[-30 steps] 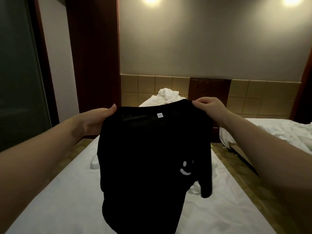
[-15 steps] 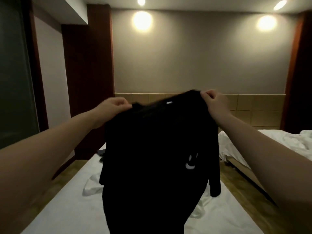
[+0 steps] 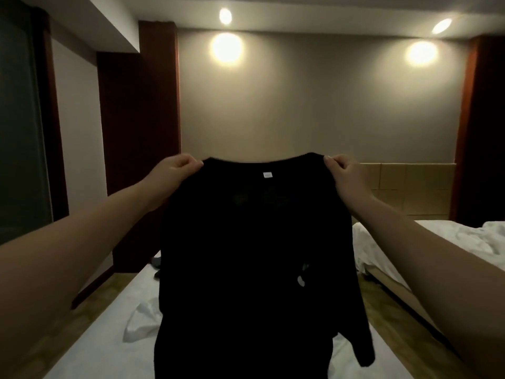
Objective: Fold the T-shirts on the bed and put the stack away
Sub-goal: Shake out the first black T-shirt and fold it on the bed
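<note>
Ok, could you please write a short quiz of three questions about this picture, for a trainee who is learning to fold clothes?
1. Multiple choice: how many hands pinch the black fabric T-shirt? A none, B one, C two.
2. True or false: the T-shirt lies spread flat on the white-sheeted bed.
3. Fill in: just under the neckline shows a small white ____.

Key
1. C: the left hand and the right hand each pinch a shoulder.
2. False: it hangs in the air above the bed.
3. label
</note>
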